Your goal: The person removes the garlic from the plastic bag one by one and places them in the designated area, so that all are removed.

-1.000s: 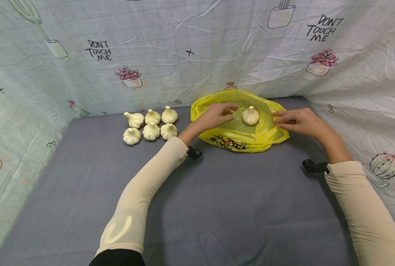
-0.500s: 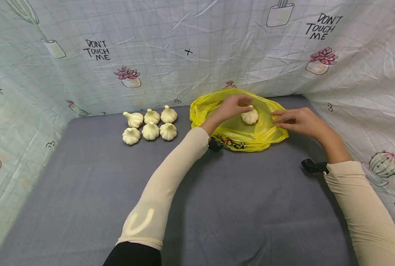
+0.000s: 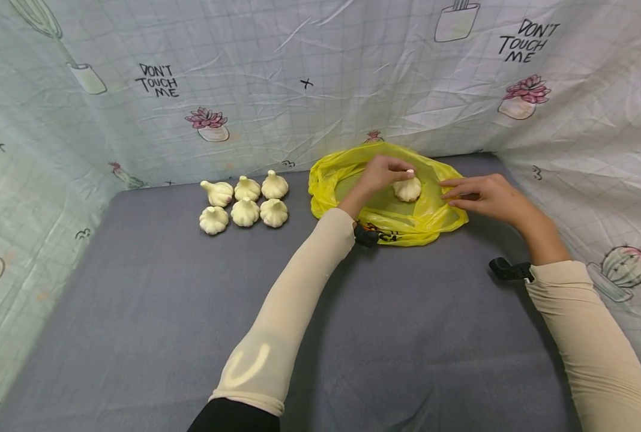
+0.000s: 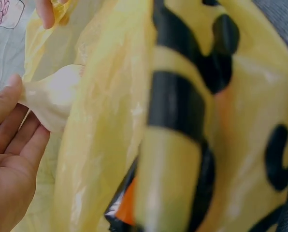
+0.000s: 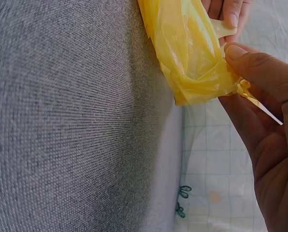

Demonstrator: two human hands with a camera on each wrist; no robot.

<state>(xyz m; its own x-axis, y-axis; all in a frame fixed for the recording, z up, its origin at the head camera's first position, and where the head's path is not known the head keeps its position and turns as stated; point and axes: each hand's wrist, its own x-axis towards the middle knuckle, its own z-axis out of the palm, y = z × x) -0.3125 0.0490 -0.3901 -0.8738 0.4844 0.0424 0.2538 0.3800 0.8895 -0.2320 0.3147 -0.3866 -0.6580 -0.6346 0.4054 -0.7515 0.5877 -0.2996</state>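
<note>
Inside an opened yellow plastic bag [image 3: 325, 182] lies one garlic bulb [image 3: 409, 190]. My left hand [image 3: 381, 174] reaches over the bag's near rim and pinches the bulb's stem; the left wrist view shows thumb and fingers round the neck of the garlic [image 4: 54, 94], whose far side is hidden by the bag wall [image 4: 110, 101]. At the bag's right side, my right hand [image 3: 488, 195] pinches the rim. In the right wrist view, the thumb of this hand [image 5: 272, 111] presses the yellow plastic [image 5: 197, 58] against the fingers.
To the left of the bag, several garlic bulbs [image 3: 245, 212] stand in two rows on the grey cloth-covered table [image 3: 153, 312]. A printed curtain [image 3: 266, 72] hangs right behind the table's back edge and along both sides.
My left hand has moved right, from over the bag's left part to the garlic bulb, and has taken hold of its stem. The right hand has stayed at the bag's rim.
</note>
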